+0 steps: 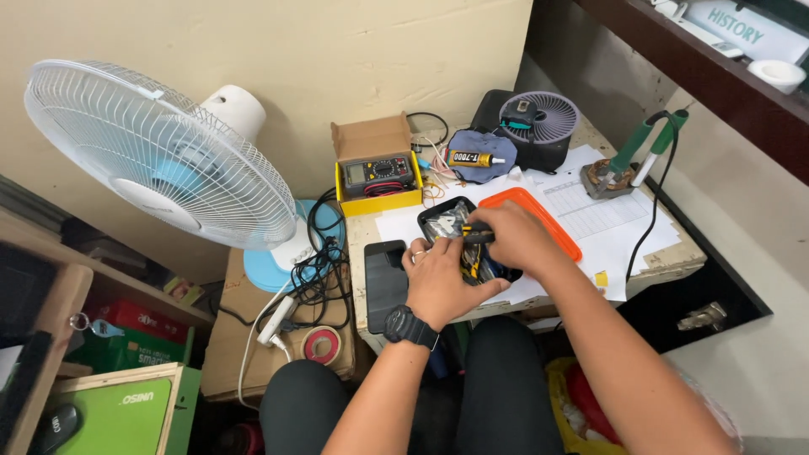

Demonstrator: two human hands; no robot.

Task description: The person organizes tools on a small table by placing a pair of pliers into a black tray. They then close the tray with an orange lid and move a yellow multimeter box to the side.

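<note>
My left hand (442,278), with a ring and a black wristwatch, rests on the near rim of a black tray (445,207) full of small tools and parts. My right hand (516,238) reaches over the same tray and grips a black-and-yellow tool handle (477,235) lying across it. An orange tray lid (548,219) sits under my right hand, just right of the black tray. A dark phone (385,282) lies flat on the table, to the left of my left hand.
A white standing fan (160,152) fills the left. A multimeter in a yellow box (379,179), a glue tube (476,157), a small grey fan (538,125) and a soldering iron stand (619,173) line the table's back. Tangled cables and a power strip (282,316) sit lower left.
</note>
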